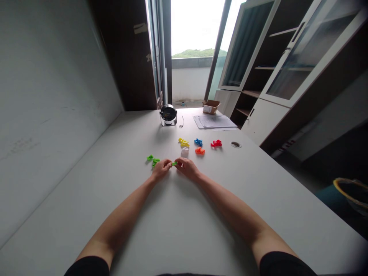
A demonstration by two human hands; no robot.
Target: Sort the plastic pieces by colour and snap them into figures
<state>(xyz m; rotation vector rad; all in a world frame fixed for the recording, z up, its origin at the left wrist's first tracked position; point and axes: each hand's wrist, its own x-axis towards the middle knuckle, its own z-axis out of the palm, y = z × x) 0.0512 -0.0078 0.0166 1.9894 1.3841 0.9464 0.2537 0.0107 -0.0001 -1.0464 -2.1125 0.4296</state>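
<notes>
Between my two hands is a small bright green plastic piece (174, 163), its exact shape partly hidden by the fingers. My left hand (162, 168) pinches its left end, and my right hand (185, 167) pinches its right end. Just left of my left hand lie more green pieces (155, 162), with another green piece (150, 157) a little farther out. Beyond my right hand sit a white piece (184, 151), yellow pieces (184, 143), an orange piece (199, 151), a blue piece (198, 142) and a red piece (216, 143).
A round black device on a silver stand (168, 115) stands at the table's far side, beside a thin cord (181, 122). Papers (217, 121) and an open cardboard box (211, 107) lie at the back right. A cable hole (236, 145) is at right; a wall borders the left.
</notes>
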